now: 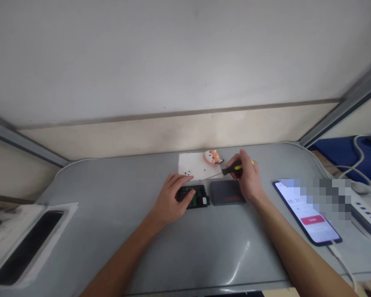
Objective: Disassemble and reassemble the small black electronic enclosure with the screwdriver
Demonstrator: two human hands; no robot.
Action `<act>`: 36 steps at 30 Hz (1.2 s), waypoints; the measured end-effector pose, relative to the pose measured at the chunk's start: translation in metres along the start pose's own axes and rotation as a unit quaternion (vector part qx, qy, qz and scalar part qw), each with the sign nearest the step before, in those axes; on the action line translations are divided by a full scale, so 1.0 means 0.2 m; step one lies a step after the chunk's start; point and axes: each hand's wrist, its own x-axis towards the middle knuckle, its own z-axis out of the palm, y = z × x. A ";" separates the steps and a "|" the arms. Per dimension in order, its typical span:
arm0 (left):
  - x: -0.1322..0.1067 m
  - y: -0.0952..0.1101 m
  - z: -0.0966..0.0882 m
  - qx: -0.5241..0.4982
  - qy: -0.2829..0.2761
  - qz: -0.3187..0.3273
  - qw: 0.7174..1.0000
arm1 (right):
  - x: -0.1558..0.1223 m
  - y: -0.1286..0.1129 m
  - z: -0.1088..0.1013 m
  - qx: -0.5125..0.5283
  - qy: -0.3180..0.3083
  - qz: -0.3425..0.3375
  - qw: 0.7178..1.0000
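My left hand (pixel 172 199) holds down an open black casing with a green circuit board (pixel 200 196) on the table, its thumb across the board and its fingers over the far side. In my right hand (pixel 247 177) is a screwdriver (pixel 231 169) with a black and yellow handle. Its thin shaft points left, the tip close to the board's far edge; whether it touches anything I cannot tell. A dark grey flat cover (pixel 225 192) lies right of the board, below my right hand. Several tiny dark screws sit on the white paper (pixel 198 161) behind.
An orange animal-faced trinket (pixel 212 157) rests on the paper. To the right lie a lit phone (pixel 309 214) with a cable plugged in and a white power strip (pixel 366 214). A black phone-like slab (pixel 27 247) lies at left. A wall board (pixel 160 136) closes off the table's back.
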 end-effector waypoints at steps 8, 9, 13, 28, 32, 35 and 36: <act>0.00 0.05 0.02 -0.018 0.010 0.036 0.999 | -0.06 -0.01 0.02 0.008 -0.047 0.040 0.998; 0.00 0.05 0.02 -0.021 0.016 0.039 0.999 | -0.07 -0.02 0.02 0.009 -0.049 0.051 0.997; 0.00 0.03 0.03 -0.026 0.025 0.053 0.998 | -0.08 -0.04 0.03 0.001 -0.052 0.074 0.996; -0.02 0.06 0.01 0.113 -0.012 0.068 0.991 | -0.18 -0.06 0.05 -0.087 -0.095 -0.186 0.974; -0.03 0.07 0.04 0.061 -0.039 0.015 0.997 | -0.18 -0.06 0.04 -0.166 -0.074 -0.231 0.956; -0.02 0.06 0.02 0.051 -0.092 -0.023 0.994 | -0.17 -0.05 0.03 -0.210 -0.063 -0.232 0.948; -0.02 0.06 0.00 0.051 -0.110 -0.024 0.992 | -0.17 -0.04 0.03 -0.217 -0.066 -0.227 0.947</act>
